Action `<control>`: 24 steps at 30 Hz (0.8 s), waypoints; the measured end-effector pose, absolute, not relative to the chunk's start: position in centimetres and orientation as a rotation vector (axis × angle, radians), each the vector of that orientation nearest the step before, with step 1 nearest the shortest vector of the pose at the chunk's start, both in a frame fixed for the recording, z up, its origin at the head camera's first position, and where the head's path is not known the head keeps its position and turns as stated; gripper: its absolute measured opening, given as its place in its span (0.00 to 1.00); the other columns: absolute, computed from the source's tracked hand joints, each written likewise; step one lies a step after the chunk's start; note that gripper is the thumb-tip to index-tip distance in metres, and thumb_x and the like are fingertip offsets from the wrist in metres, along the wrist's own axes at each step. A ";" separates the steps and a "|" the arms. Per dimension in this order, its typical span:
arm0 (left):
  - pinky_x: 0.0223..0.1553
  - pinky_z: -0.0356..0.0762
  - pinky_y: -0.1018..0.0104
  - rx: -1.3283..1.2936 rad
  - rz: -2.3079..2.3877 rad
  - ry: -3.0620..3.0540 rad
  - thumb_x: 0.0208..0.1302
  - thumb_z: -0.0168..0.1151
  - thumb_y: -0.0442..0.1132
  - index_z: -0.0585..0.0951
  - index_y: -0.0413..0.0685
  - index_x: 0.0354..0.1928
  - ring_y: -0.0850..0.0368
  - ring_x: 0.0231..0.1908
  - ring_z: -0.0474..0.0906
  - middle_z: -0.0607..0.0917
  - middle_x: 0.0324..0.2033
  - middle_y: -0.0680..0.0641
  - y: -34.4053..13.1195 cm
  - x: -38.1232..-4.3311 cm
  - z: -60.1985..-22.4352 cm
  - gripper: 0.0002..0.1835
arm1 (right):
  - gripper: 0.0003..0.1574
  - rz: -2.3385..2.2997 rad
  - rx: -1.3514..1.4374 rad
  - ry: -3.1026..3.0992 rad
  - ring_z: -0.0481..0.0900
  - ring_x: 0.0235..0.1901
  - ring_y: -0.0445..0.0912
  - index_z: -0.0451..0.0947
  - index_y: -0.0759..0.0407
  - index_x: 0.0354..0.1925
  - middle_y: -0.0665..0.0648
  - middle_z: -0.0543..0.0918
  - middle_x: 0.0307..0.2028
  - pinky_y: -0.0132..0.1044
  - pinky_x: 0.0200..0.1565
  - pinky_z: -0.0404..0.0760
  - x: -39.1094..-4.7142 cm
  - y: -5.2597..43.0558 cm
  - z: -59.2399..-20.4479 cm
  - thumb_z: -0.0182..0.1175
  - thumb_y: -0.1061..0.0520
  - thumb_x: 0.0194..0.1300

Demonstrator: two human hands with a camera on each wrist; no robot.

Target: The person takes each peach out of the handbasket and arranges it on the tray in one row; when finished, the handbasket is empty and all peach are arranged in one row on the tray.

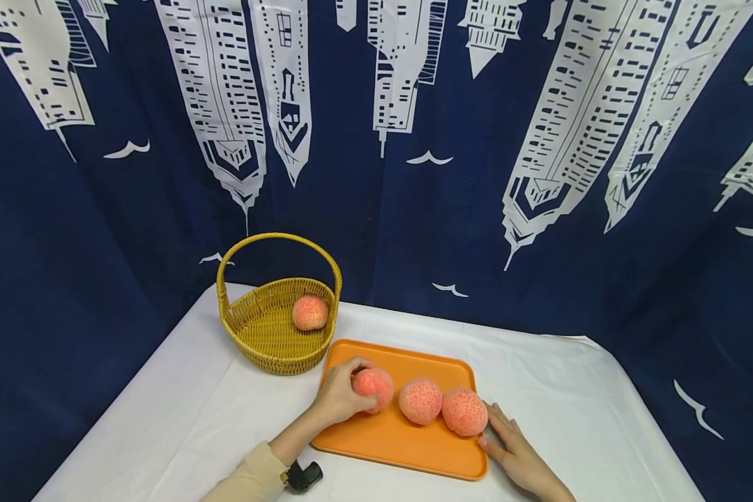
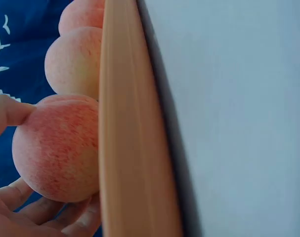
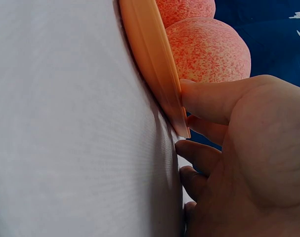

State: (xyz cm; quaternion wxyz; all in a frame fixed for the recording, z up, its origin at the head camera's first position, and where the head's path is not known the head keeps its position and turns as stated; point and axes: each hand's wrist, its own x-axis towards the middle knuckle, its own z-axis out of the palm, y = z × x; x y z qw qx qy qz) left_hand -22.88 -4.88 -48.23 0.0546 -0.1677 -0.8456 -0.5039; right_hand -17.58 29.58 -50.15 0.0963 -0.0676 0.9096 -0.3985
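My left hand [image 1: 344, 392] grips a peach [image 1: 373, 389] at the left part of an orange tray [image 1: 408, 453]. In the left wrist view, thumb and fingers curve round that peach [image 2: 58, 148], and the tray's side hides part of it. Two more peaches lie on the tray, a middle one [image 1: 420, 401] and a right one [image 1: 465, 412]. At the tray's right edge rests my right hand [image 1: 517, 453], its thumb touching the rim close to the right peach. Another peach [image 1: 310, 312] sits in a yellow wicker basket [image 1: 282, 365] with a tall handle.
The basket stands behind the tray to the left, near the back edge of the white-covered table [image 1: 577, 418]. A dark blue curtain [image 1: 376, 209] with white building prints hangs behind. A black device [image 1: 304, 477] is at the left wrist.
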 end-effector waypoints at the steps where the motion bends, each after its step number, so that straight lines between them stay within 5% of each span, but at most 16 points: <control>1: 0.47 0.79 0.59 -0.511 -1.522 -2.572 0.41 0.75 0.35 0.80 0.44 0.47 0.54 0.43 0.79 0.85 0.43 0.46 -4.8 -22.8 -48.3 0.26 | 0.44 -1.181 -0.199 2.691 0.35 0.75 0.66 0.54 0.66 0.73 0.71 0.48 0.74 0.65 0.70 0.29 -17.6 29.6 -50.1 0.57 0.49 0.69; 24: 0.51 0.78 0.51 -0.499 -1.452 -2.588 0.44 0.79 0.45 0.81 0.47 0.51 0.48 0.50 0.80 0.85 0.48 0.45 -4.2 -22.9 -49.5 0.30 | 0.44 -1.172 -0.187 2.664 0.34 0.75 0.65 0.53 0.66 0.74 0.71 0.46 0.75 0.65 0.70 0.27 -17.7 29.8 -50.2 0.57 0.49 0.69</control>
